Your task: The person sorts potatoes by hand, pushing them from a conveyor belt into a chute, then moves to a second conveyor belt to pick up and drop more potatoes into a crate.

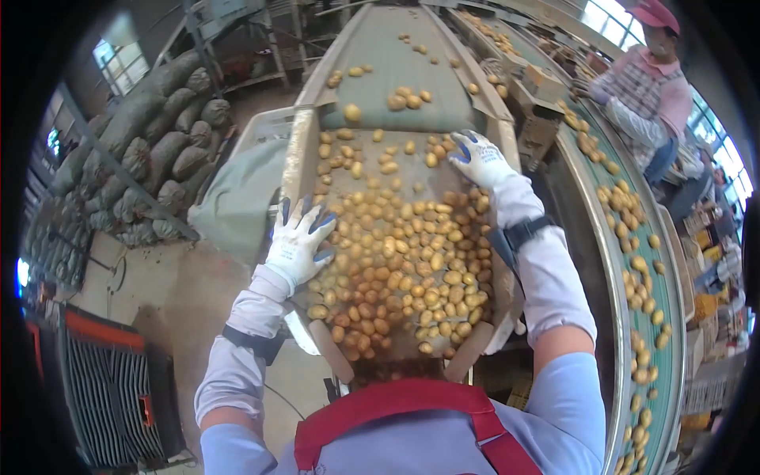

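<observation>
Many potatoes (427, 257) lie spread over a metal sorting tray (360, 186) in front of me, thickest in its middle and lower part. My left hand (298, 244), in a white glove with blue fingertips, rests at the tray's left edge with its fingers spread, beside the potatoes. My right hand (480, 160), gloved the same way, is near the upper right edge of the tray, its fingers apart and pointing at a few potatoes. Neither hand holds anything.
A green conveyor belt (392, 71) carrying scattered potatoes leads down to the tray. Another belt (645, 305) with potatoes runs along the right, where a person (649, 87) in a pink cap stands. Filled sacks (170, 150) are piled at the left, near a black-and-orange machine (111, 396).
</observation>
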Tool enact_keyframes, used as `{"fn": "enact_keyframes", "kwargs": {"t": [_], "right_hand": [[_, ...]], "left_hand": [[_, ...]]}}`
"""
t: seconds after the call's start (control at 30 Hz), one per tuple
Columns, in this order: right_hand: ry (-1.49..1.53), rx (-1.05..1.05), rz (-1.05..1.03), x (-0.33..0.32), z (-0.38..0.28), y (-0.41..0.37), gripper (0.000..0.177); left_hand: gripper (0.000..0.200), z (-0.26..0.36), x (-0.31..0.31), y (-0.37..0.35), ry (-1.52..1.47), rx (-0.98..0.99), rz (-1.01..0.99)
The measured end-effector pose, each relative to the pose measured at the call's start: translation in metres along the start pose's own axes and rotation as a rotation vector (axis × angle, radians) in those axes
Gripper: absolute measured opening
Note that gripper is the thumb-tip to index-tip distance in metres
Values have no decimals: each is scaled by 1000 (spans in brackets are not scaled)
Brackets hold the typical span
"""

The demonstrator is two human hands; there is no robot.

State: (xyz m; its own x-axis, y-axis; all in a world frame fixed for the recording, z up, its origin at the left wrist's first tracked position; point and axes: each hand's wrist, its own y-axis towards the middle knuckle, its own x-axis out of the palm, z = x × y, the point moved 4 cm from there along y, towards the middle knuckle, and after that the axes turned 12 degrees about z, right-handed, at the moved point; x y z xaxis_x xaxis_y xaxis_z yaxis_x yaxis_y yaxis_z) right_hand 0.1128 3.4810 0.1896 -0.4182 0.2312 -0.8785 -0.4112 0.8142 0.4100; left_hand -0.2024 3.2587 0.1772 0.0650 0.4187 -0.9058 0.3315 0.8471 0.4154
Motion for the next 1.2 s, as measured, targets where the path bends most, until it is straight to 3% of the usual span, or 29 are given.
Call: {"fn": "enact_keyframes", "kwargs": {"t": [0.07, 0.17, 0.23, 0.27, 0.33, 0.4, 0.43, 0.47, 0.53, 0.57, 0.7, 0.8, 0.9, 1.0, 1.07, 1.13, 1.2], "right_hand": [[-102, 178, -75, 49, 26, 33, 59], [-500, 225, -127, 80, 9, 17, 73], [-306, 221, -319, 76, -31, 0, 76], [-55, 163, -361, 84, -42, -16, 74], [42, -36, -656, 67, -81, -24, 69], [277, -50, -466, 70, -81, 0, 62], [244, -105, -300, 79, -77, 16, 57], [28, -90, -151, 94, -77, 27, 58], [6, 51, -380, 114, -97, 29, 65], [-98, 50, -365, 115, -116, 16, 69], [-165, -293, -433, 95, -175, -44, 68], [-261, -296, -477, 74, -186, -69, 66], [-156, -332, -516, 60, -172, -91, 65], [-238, -407, -425, 48, -163, -114, 63], [-170, -384, -480, 38, -153, -116, 62], [-97, -356, -547, 32, -137, -117, 61], [41, -408, -437, 26, -119, -107, 61]], "left_hand": [[58, -13, -3, -9, 50, -107, -12], [59, -18, -1, -14, -24, -212, 42], [58, -22, 1, -15, -84, -239, 89], [58, -23, 0, -14, -109, -248, 101], [57, -25, -2, -12, -127, -250, 115], [56, -29, 2, -13, -136, -251, 112], [55, -32, 3, -12, -137, -223, 150], [54, -33, 5, -12, -144, -198, 180], [53, -35, 4, -10, -161, -210, 188], [54, -36, 4, -9, -148, -201, 176], [55, -44, 10, 0, -78, -180, 164], [57, -49, 16, 15, 81, -143, 134], [66, -32, 12, 35, 311, -133, -57], [72, 1, 21, 40, 246, -68, -262], [85, 21, 25, 32, 72, -52, -370], [91, 37, 44, 12, -134, -155, -403], [92, 46, 39, 17, -102, -181, -474]]}}
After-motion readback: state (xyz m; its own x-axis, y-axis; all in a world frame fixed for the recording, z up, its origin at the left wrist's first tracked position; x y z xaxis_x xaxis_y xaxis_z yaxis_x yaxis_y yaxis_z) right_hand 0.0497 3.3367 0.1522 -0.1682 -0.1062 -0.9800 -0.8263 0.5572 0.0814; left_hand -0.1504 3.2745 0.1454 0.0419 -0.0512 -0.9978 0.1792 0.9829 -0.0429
